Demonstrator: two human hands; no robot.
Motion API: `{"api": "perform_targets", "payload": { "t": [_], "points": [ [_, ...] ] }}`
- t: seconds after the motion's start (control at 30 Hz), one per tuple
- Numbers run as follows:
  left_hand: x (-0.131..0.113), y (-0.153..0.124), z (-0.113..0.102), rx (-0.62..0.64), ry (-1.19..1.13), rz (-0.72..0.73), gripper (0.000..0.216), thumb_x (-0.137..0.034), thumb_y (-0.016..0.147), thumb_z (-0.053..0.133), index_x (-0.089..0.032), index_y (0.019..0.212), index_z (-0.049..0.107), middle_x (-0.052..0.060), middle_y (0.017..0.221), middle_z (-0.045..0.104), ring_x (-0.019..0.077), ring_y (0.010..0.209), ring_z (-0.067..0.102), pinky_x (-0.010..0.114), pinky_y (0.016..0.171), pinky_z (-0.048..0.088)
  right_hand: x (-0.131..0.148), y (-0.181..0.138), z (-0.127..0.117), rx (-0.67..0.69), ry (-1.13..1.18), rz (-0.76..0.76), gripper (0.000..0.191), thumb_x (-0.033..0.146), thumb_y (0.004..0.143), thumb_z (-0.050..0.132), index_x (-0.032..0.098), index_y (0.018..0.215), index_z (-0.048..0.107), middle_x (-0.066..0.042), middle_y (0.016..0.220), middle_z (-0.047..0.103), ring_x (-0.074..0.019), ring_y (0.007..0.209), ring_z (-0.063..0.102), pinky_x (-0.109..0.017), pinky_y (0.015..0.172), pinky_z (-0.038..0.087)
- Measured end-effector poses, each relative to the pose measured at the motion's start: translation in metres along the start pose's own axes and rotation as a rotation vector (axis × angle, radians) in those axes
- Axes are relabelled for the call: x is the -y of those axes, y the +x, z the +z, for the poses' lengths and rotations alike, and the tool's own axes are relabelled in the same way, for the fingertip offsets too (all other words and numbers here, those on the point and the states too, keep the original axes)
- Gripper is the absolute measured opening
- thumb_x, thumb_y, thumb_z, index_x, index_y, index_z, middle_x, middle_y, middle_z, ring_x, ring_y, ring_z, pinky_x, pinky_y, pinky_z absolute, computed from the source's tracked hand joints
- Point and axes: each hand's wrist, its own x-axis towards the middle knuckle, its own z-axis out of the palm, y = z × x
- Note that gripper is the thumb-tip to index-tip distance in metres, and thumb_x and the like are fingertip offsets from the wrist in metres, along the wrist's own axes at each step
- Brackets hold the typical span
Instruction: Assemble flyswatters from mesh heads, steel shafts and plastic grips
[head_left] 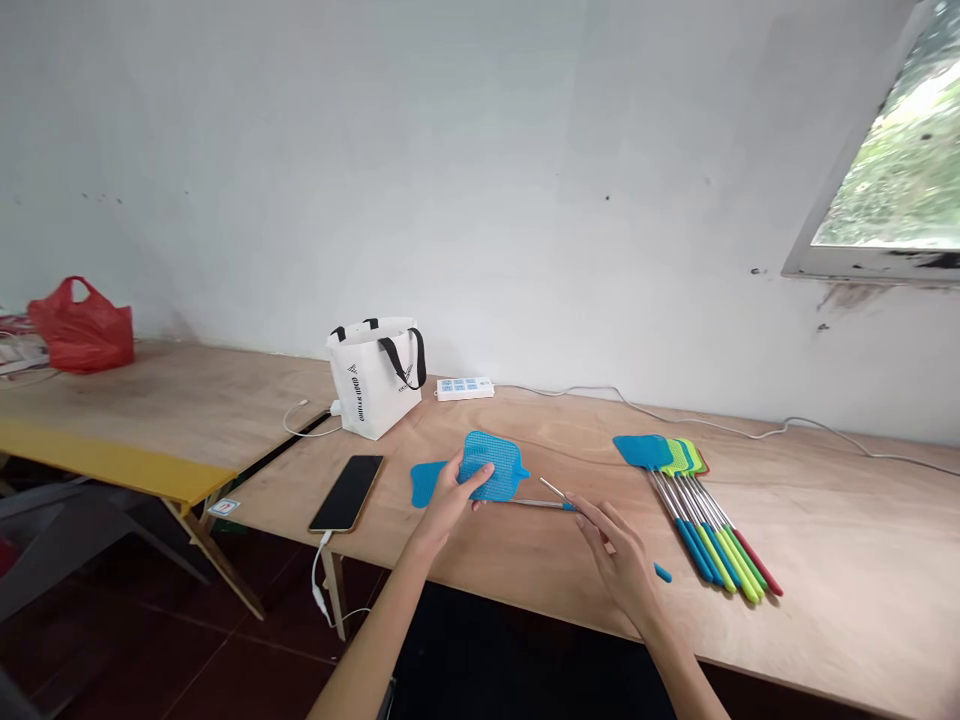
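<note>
Blue plastic mesh swatter head [495, 468] at front middle of the plywood table [825, 540].
Left hand [450, 500] grasps its edge; half-open right hand [619, 560] meets a thin metal rod [529, 503] with its fingertips, grip unclear. White paper bag [371, 385] stands behind, contents hidden.

Lettering in view.

(a) White bag [373, 378] with black handles, standing on the table [825, 600] beyond my left hand [450, 492]. A line of black capitals runs sideways down the face turned to me, under a V-shaped emblem. A second small mark sits on the side face below the handle. I cannot make out the letters.

(b) White power strip [465, 388] at the wall: blue markings, too small to read.

(c) Small white label [223, 507] by the table's near left corner: a red mark, perhaps digits, illegible to me.
</note>
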Motion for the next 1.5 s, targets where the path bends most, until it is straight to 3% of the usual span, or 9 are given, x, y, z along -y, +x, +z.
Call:
{"api": "perform_targets", "payload": {
  "t": [0.23,0.47,0.73,0.93,1.1,1.33,1.5],
  "points": [
    [-0.007,-0.008,0.007,0.023,-0.077,-0.041,0.046,-0.048,0.074,0.083,-0.019,0.103,0.062,0.002,0.088,0.061,0.0118,0.068,0.058,0.019,0.049,0.041,0.013,0.003,-0.014,-0.035,-0.057,-0.066,0.042,0.043,0.107,0.038,0.030,0.136,0.065,0.000,0.076,0.051,-0.0133,0.065,0.053,-0.023,0.059,0.043],
    [-0.008,-0.011,0.011,0.036,-0.045,-0.030,0.050,-0.050,0.072,0.083,-0.019,0.106,0.062,0.001,0.085,0.061,0.0118,0.066,0.058,0.020,0.048,0.042,0.025,0.003,-0.014,-0.011,-0.088,-0.102,0.042,0.042,0.108,0.037,0.030,0.136,0.065,-0.001,0.076,0.057,-0.0145,0.066,0.057,-0.023,0.061,0.045],
    [-0.008,-0.008,-0.002,0.112,0.119,0.024,0.053,-0.052,0.079,0.078,-0.018,0.116,0.060,0.000,0.083,0.061,0.0133,0.067,0.058,0.021,0.048,0.045,0.024,0.002,-0.020,0.075,-0.111,-0.117,0.042,0.041,0.107,0.036,0.029,0.136,0.066,-0.003,0.078,0.065,-0.0151,0.064,0.062,-0.025,0.061,0.048],
    [-0.008,-0.009,-0.007,0.181,0.221,0.058,0.053,-0.055,0.081,0.074,-0.019,0.117,0.059,0.001,0.081,0.061,0.0155,0.064,0.058,0.024,0.050,0.047,0.018,0.002,-0.019,0.168,0.045,-0.038,0.041,0.045,0.106,0.042,0.029,0.134,0.067,-0.006,0.098,0.076,-0.0203,0.082,0.072,-0.026,0.068,0.054],
    [-0.014,-0.015,-0.006,0.271,0.302,0.112,0.046,-0.052,0.083,0.072,-0.020,0.115,0.064,0.009,0.104,0.069,0.0252,0.088,0.066,0.031,0.066,0.054,0.014,0.001,-0.021,0.241,-0.015,-0.078,0.039,0.045,0.106,0.042,0.029,0.116,0.076,-0.003,0.078,0.074,-0.0210,0.068,0.070,-0.028,0.062,0.052],
    [-0.011,-0.024,0.012,0.305,0.268,0.043,0.049,-0.052,0.083,0.073,-0.023,0.121,0.064,0.009,0.100,0.069,0.0245,0.082,0.066,0.029,0.060,0.052,0.021,-0.001,-0.016,0.200,0.038,-0.081,0.035,0.044,0.105,0.046,0.029,0.119,0.074,-0.004,0.106,0.078,-0.0230,0.093,0.075,-0.028,0.077,0.056],
    [-0.013,-0.026,0.015,0.305,0.211,0.051,0.047,-0.050,0.081,0.075,-0.023,0.118,0.067,0.009,0.100,0.071,0.0244,0.081,0.066,0.028,0.060,0.051,0.029,0.000,-0.013,0.135,-0.022,-0.093,0.043,0.048,0.106,0.041,0.025,0.102,0.077,-0.004,0.079,0.073,-0.0175,0.064,0.068,-0.026,0.062,0.052]
  ]
}}
